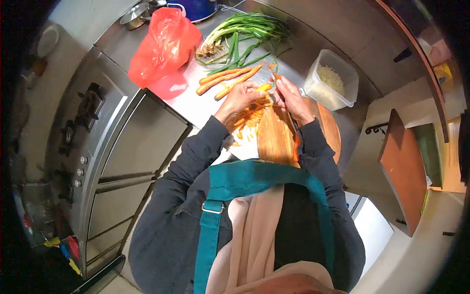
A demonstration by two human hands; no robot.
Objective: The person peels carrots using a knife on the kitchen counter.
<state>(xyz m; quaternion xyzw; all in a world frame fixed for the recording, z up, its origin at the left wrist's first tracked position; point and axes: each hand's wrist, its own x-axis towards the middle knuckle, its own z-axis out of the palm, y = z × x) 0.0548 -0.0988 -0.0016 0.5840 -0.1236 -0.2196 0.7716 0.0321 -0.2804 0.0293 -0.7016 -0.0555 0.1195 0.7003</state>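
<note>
My left hand (239, 102) is closed around a carrot (264, 87). Close beside it, my right hand (292, 99) grips a small bladed tool (273, 73) at the carrot's end; its exact kind is hard to make out. Orange carrot peelings (250, 119) lie heaped beneath the hands, on a white surface left of the round wooden cutting board (274, 133). Several unpeeled-looking carrots (223, 81) rest just beyond my left hand. Another orange piece (296, 147) lies on the board, partly hidden by my right sleeve.
Spring onions (245, 32) lie at the back of the steel counter. A red plastic bag (164, 46) stands back left, near a blue pot (198, 9). On the right is a clear tub (331, 80) of pale shreds. A stove (81, 122) stands left; a cabinet door (404, 171) hangs open right.
</note>
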